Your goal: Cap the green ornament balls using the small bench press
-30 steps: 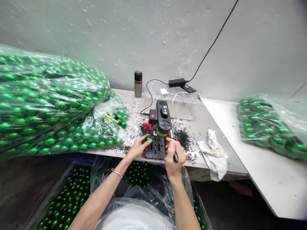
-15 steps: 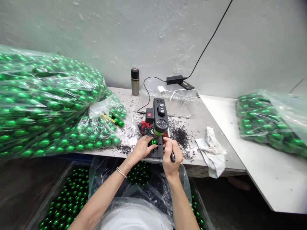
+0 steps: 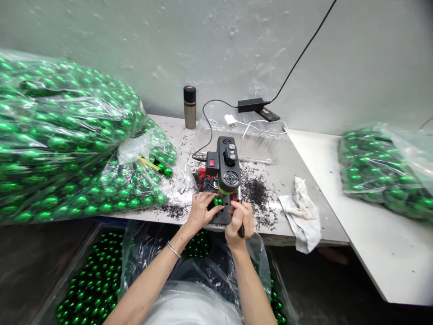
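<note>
From the head view I locate the green ball (image 3: 218,201) at the front of the bench-top machine (image 3: 229,167), low beside the lower end of its head and above the slotted base plate (image 3: 221,218). I cannot tell whether ball and head touch.

Left hand (image 3: 202,210): closed on the ball, fingers at its far side, thumb at its near side. Right hand (image 3: 240,221): curled around a black handle (image 3: 241,231); I cannot tell whether the handle is loose or joined to the machine.

Governing relation: the ball lies directly at the left fingertips, toward the right hand, so the left is the nearer hand. The right hand stands just beside the ball, on its right. The ball is round; I read no long axis. Dark slivers (image 3: 256,192) lie heaped on the bench (image 3: 297,174) beyond the right hand.
</note>
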Action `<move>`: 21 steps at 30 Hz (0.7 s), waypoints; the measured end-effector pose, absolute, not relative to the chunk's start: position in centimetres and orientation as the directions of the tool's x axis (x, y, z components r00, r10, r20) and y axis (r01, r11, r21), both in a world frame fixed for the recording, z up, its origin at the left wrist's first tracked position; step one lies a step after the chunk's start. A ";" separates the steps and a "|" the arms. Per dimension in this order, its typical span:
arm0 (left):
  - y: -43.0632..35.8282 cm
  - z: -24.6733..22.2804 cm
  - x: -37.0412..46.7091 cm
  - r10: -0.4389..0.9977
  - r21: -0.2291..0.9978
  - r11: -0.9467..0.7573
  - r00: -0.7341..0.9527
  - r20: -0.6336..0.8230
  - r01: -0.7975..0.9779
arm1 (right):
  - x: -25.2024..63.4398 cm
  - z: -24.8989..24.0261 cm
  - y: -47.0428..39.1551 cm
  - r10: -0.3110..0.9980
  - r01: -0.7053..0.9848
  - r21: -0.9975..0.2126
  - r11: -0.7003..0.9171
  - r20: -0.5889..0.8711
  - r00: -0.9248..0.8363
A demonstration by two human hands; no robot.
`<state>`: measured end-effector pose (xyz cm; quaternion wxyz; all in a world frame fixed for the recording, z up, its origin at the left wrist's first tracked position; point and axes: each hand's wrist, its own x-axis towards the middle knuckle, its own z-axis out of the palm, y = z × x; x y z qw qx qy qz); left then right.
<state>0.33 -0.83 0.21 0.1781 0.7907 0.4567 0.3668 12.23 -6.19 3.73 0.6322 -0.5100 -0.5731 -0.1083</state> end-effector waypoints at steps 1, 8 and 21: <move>-0.8 0.2 0.4 0.854 0.618 -0.517 0.311 0.416 0.592 | 12.2 3.4 -6.1 0.448 0.726 -0.523 0.447 0.833 0.325; -0.9 -0.1 0.4 0.861 0.627 -0.506 0.302 0.409 0.593 | 12.4 1.9 -5.8 0.423 0.760 -0.483 0.434 0.855 0.301; -3.3 0.1 -0.6 0.814 0.623 -0.575 0.301 0.496 0.530 | 12.5 9.8 -7.7 0.627 0.667 -0.650 0.364 0.701 0.340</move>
